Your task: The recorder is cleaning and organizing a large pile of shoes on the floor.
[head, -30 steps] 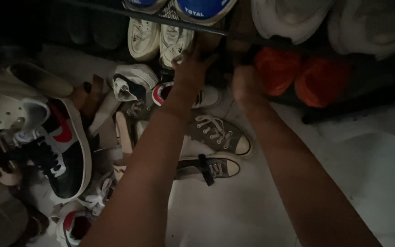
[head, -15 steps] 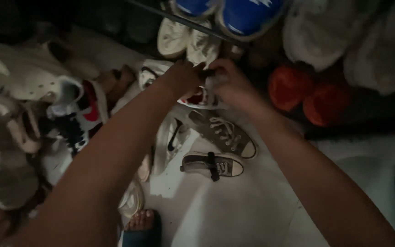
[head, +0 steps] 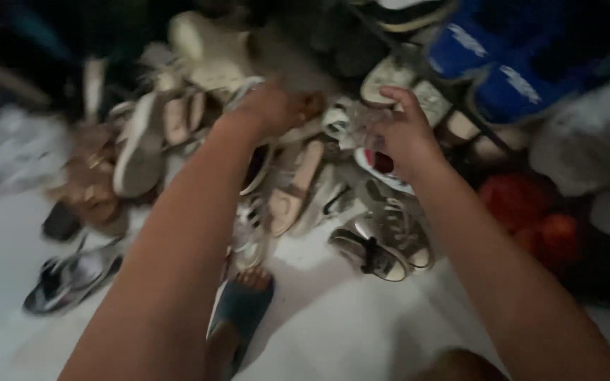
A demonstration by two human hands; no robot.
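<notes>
A: What is shown from the head camera?

B: A heap of shoes (head: 291, 176) is spread over a pale floor (head: 361, 331); both bare arms are stretched into it; the picture is dim and smeared by motion, so much is left uncertain.

A: How is the left hand held?

B: The left hand (head: 270, 109) is set at the far side of the heap, fingers curled around something pale, perhaps a strap or a shoe's edge; what exactly is grasped cannot be told; the curl suggests a pinch for lifting one item free of the tangle.

A: And the right?

B: The right hand (head: 400, 134) is laid on a white shoe with a red lining (head: 379, 166), on the heap's right side; the thumb is raised and the fingers are bent loosely; whether the shoe is gripped or only touched cannot be told.

A: What else lies about the heap?

B: A grey laced sneaker (head: 390, 243) is seen at its near edge; blue shoes (head: 488, 63) are kept on a rack beyond it, to the right; orange-red slippers (head: 531, 212) are tucked below those; a foot in a dark slide (head: 245, 310) is planted just nearer than the heap.
</notes>
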